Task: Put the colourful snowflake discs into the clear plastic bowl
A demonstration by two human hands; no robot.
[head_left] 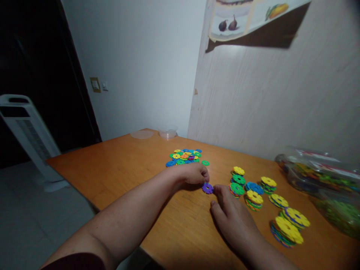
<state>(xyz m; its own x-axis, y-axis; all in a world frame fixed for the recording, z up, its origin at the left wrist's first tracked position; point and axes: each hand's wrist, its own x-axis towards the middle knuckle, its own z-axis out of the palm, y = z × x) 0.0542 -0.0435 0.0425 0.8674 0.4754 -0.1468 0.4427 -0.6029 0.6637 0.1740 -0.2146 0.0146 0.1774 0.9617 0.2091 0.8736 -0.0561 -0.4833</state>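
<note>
A purple flower-shaped plastic disc (207, 188) lies flat or nearly flat between my hands, low over the wooden table. My left hand (197, 174) has its fingers curled into a pinch at the disc's far edge; the fingertips are partly hidden. At the near right side, my right hand (234, 212) has its index fingertip at or against the disc's rim, with thumb and index finger apart. Beyond my left hand spreads a loose pile of mixed-colour discs (184, 155), and a single green disc (205, 163) lies beside it.
Stacked discs stand to the right, among them a yellow-topped stack (287, 229), a green-topped stack (236, 189) and a blue-topped one (254, 187). Clear bags and boxes (320, 172) of coloured pieces line the right edge. A clear tub (168, 132) and round lid (141, 134) sit at the far corner.
</note>
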